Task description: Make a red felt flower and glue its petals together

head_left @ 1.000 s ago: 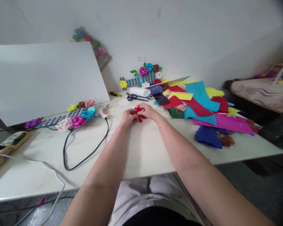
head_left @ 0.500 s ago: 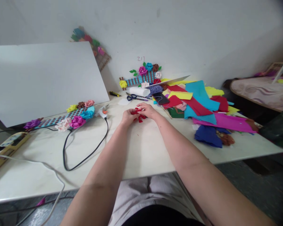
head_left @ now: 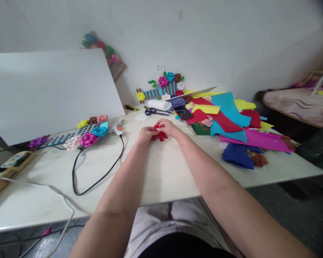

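Both of my hands meet over the white table (head_left: 164, 172), pinching a small red felt piece (head_left: 158, 135) between them. My left hand (head_left: 144, 134) grips its left side with closed fingers. My right hand (head_left: 167, 127) closes over its top and right side, hiding part of it. The red piece looks folded or rolled and rests just above the table top.
A glue gun (head_left: 117, 127) with a black cord (head_left: 97, 179) lies left of my hands, beside a woven strip with felt flowers (head_left: 78, 134). Blue scissors (head_left: 152, 111), a white roll (head_left: 159, 104) and a phone (head_left: 184, 113) lie behind. Coloured felt sheets (head_left: 228, 122) pile up at right. A white board (head_left: 51, 89) leans at left.
My hands have drawn closer together around the red felt piece, and the piece has sunk lower toward the table, with less of it showing.
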`<state>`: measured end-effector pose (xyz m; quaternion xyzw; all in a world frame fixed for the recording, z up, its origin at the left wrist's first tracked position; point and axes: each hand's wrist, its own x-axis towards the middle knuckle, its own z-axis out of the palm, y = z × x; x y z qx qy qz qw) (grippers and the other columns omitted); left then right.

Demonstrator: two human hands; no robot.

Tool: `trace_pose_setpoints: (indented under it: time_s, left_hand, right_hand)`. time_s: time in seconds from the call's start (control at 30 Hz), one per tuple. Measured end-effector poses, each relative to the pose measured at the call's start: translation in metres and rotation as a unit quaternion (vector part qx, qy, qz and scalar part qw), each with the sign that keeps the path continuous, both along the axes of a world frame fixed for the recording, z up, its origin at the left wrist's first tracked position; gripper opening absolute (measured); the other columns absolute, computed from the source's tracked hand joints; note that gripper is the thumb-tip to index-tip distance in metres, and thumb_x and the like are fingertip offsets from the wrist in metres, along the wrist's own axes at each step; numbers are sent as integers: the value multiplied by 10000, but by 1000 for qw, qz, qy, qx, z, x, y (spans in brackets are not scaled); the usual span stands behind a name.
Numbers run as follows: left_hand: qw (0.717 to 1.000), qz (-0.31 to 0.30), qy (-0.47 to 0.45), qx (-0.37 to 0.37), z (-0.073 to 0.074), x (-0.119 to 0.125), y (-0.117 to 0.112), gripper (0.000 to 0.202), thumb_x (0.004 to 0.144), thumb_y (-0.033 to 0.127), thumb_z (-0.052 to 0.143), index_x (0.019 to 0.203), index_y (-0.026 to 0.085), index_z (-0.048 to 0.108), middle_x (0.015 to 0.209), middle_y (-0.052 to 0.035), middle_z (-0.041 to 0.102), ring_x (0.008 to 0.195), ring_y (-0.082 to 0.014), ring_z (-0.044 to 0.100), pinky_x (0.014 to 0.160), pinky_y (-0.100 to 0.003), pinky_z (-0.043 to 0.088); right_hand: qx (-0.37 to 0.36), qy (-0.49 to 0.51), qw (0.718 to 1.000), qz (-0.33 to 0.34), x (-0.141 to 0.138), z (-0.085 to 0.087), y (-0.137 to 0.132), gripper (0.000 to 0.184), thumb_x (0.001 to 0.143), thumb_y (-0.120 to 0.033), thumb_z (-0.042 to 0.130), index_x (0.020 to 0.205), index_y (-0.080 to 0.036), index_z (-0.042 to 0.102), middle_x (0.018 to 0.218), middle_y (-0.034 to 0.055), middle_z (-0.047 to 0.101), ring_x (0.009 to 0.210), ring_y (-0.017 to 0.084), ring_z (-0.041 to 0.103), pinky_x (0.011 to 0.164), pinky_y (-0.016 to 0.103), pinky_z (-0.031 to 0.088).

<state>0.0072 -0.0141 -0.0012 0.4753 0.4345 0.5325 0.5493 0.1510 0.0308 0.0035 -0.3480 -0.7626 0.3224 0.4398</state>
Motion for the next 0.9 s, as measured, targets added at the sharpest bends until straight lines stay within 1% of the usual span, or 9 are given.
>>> trace_pose_setpoints:
  time_s: [0.1,0.17,0.27,0.33,0.43,0.53,0.6,0.7,0.9]
  left_hand:
    - [998,39,43,11,3,2,-2,213,491,126,769,679,104,672,461,-1,569,404,-100,475,451,-241,359]
    - [993,71,92,24,6,4,-5,175,516,103,740,676,107,669,462,-6,580,394,-102,480,448,-241,370]
    - [985,78,143,47,9,7,-9,174,543,82,715,707,120,674,506,-26,620,434,-136,549,468,-250,414]
    - [982,97,153,60,10,8,-11,173,548,75,709,713,121,679,506,-22,618,431,-134,547,463,-247,411]
    - [988,100,106,56,10,7,-10,162,547,81,706,704,113,680,476,-5,589,400,-110,498,445,-240,374]
    - [995,78,53,43,8,4,-5,159,531,99,713,685,102,674,463,2,570,399,-92,462,448,-238,350]
    - [997,65,38,35,5,0,-2,195,517,109,726,705,101,678,502,-11,597,431,-99,489,470,-242,366]
    - [995,68,50,48,1,-4,1,230,509,129,749,727,112,677,514,-4,596,437,-97,485,473,-242,367]
    - [992,68,58,91,-2,-4,0,321,495,135,767,800,133,666,614,-11,649,502,-114,548,521,-248,428]
  right_hand:
    - [-39,21,998,-34,-5,-1,-2,125,647,-96,673,557,-159,614,824,19,640,790,130,585,808,281,482]
    - [-100,41,993,-57,-9,-3,-5,73,663,-107,677,629,-157,636,730,-2,633,699,124,576,733,272,492]
    - [-213,83,972,-54,-14,-6,-8,22,728,-168,653,746,-157,646,590,-30,594,547,121,541,588,267,480]
    - [-232,102,966,-49,-15,-7,-9,61,732,-177,654,790,-158,647,583,-34,589,512,114,524,550,262,469]
    - [-162,103,980,-49,-12,-7,-7,59,707,-169,668,765,-161,662,750,0,647,598,109,559,626,271,500]
    - [-48,89,994,-41,-8,-6,-4,15,683,-173,683,696,-166,679,1004,37,658,854,138,611,819,293,506]
    - [-10,75,997,-35,-7,-6,-3,9,687,-181,686,688,-173,689,1046,42,655,957,154,607,902,309,482]
    - [-10,49,998,-37,-8,-5,-3,19,698,-172,685,683,-177,695,1010,44,671,950,159,614,930,325,472]
    - [-56,51,995,-63,-12,-6,-4,45,716,-183,677,721,-160,715,1010,53,674,850,153,628,843,328,514]
